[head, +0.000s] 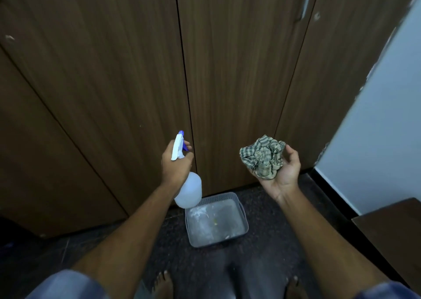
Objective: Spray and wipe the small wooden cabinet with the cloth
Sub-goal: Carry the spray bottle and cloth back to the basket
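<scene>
The left hand [175, 166] is wrapped around the neck of a white spray bottle [188, 191], a finger on the blue trigger and the nozzle aimed up at the brown wooden cabinet doors [127, 70] that fill the view ahead; below and between the forearms a grey plastic basket [243, 227] sits on the dark speckled floor [268, 260], just before the doors' lower edge; to the right, the right hand [281, 173] lies palm up, fingers loosely curled, cradling a crumpled checked cloth [263, 156]; a pale wall [376, 127] rises at far right.
</scene>
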Demonstrator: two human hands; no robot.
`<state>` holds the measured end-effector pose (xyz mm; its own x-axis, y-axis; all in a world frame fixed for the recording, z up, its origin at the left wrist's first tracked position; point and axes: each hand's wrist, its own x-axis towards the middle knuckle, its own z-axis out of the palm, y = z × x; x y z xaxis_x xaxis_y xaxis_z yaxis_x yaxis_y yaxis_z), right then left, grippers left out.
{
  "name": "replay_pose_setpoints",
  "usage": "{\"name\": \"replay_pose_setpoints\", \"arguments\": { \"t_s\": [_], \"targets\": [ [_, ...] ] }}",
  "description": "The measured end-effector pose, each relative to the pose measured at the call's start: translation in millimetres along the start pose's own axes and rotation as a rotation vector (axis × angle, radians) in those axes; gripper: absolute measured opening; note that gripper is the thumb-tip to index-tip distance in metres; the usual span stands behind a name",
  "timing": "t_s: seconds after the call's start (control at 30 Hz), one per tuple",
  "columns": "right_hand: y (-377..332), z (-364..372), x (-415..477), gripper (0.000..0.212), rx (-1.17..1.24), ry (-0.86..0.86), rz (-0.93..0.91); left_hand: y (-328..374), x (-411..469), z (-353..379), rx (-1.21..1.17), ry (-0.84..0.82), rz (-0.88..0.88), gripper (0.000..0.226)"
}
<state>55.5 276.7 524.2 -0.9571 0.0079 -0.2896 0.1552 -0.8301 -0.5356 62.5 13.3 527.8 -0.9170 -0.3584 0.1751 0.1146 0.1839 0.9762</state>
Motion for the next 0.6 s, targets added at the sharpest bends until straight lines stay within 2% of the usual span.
{"name": "replay_pose_setpoints", "arguments": {
  "t_s": [0.1, 0.2, 0.47, 0.6],
  "targets": [
    [23.0, -30.6, 16.4, 0.072, -0.003, 0.065, 0.033, -45.5, -0.7, 9.7, 0.052, -0.01, -0.031, 0.024],
    [50.9, -65.7, 36.4, 0.055, -0.035, 0.103, 0.07, -96.9, -1.1, 21.6, 0.115, -0.012, -0.052, 0.017],
    [124.0, -160.2, 102.5, 0.049, -0.14, 0.232, 0.215, -238.0, 11.2, 60.9, 0.165, -0.034, -0.084, 0.027],
    [156.1, -209.2, 135.7, 0.055, -0.148, 0.285, 0.269, -311.9, 18.5, 84.4, 0.179, -0.064, -0.136, 0.035]
  ]
}}
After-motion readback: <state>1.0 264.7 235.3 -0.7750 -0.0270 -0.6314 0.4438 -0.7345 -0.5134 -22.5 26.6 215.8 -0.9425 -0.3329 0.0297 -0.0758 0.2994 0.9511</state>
